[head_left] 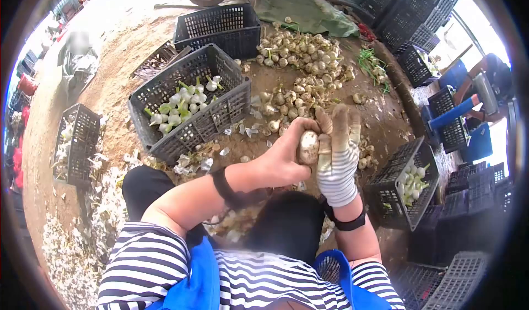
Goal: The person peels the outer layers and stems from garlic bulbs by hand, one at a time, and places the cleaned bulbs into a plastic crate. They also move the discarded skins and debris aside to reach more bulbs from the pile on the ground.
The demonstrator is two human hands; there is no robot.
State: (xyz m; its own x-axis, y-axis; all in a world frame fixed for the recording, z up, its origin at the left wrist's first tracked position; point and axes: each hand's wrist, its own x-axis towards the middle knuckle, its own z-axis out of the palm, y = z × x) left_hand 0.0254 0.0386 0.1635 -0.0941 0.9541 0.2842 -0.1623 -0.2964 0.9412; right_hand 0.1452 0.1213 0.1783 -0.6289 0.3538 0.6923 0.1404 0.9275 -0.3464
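Note:
My left hand (286,154), bare, is closed around a whitish garlic bulb (308,147) with brown patches, the thumb and fingers on either side of it. Against the bulb's right side rests my right hand (339,153) in a striped, soiled work glove. Its fingers are stretched upward, and the palm side is partly hidden. Beyond both hands lies a heap of unpeeled garlic bulbs (314,54) on the dirt floor. To the left, a black plastic crate (193,128) holds cleaner white bulbs with green stems (179,106).
Another black crate (220,40) stands behind the first. A crate (386,194) with white bulbs is at the right, and one more crate (77,144) is at far left. Peeled skins (66,255) litter the ground. Stacked crates (410,4) and a co-worker's arm (476,70) are at upper right.

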